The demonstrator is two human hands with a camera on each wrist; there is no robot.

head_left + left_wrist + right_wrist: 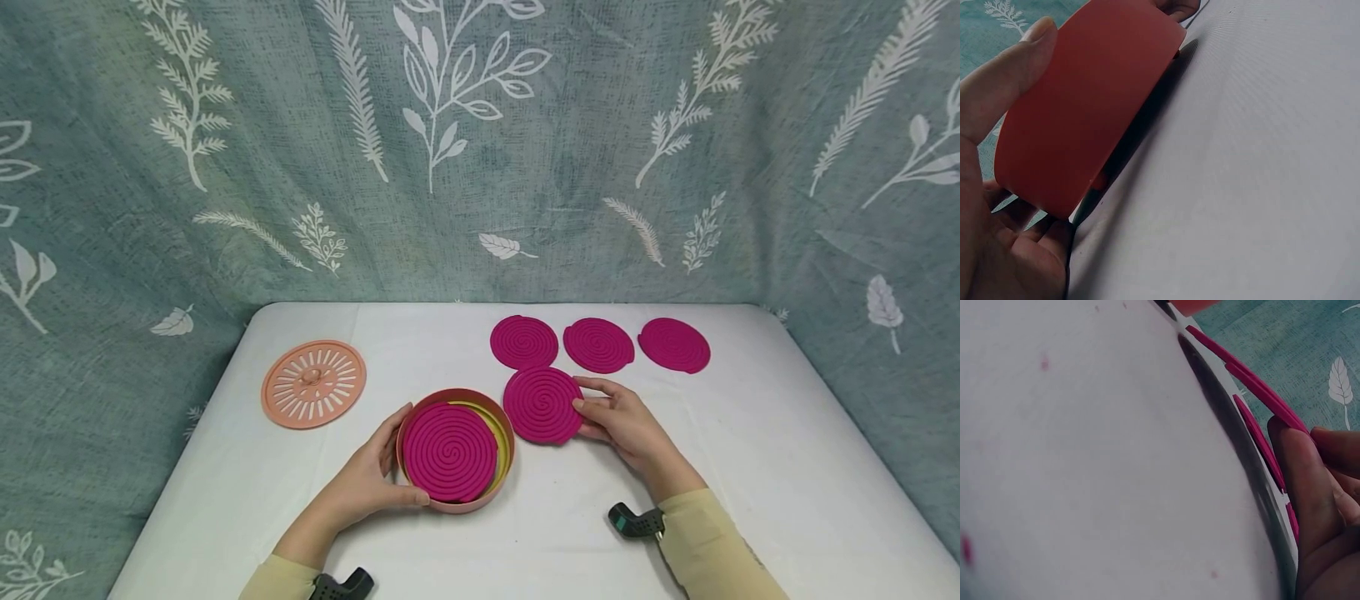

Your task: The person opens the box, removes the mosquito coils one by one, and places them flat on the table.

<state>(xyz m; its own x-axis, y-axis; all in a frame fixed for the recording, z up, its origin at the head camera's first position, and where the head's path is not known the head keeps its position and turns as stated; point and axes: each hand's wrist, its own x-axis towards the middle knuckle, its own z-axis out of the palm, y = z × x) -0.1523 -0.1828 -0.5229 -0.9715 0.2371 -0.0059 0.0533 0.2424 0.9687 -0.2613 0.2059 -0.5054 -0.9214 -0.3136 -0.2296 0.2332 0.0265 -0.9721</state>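
A round salmon-pink container (480, 505) sits on the table, its outer wall (1085, 106) filling much of the left wrist view. My left hand (367, 483) grips it from the left, thumb at the near rim and fingers around the far side. Inside lies a magenta mosquito coil (450, 452), partly covering a yellow-green coil-like piece (498, 435). To the right, my right hand (622, 423) pinches another magenta mosquito coil (543, 405) by its right edge, between thumb and fingers. In the right wrist view, this coil (1266, 395) is tilted and raised off the table.
Three more magenta coils (523, 342) (598, 345) (674, 344) lie in a row toward the table's back edge. A slotted salmon-pink lid (311, 377) with a small central knob lies at the left. A patterned green curtain (480, 167) hangs behind the white table (525, 554).
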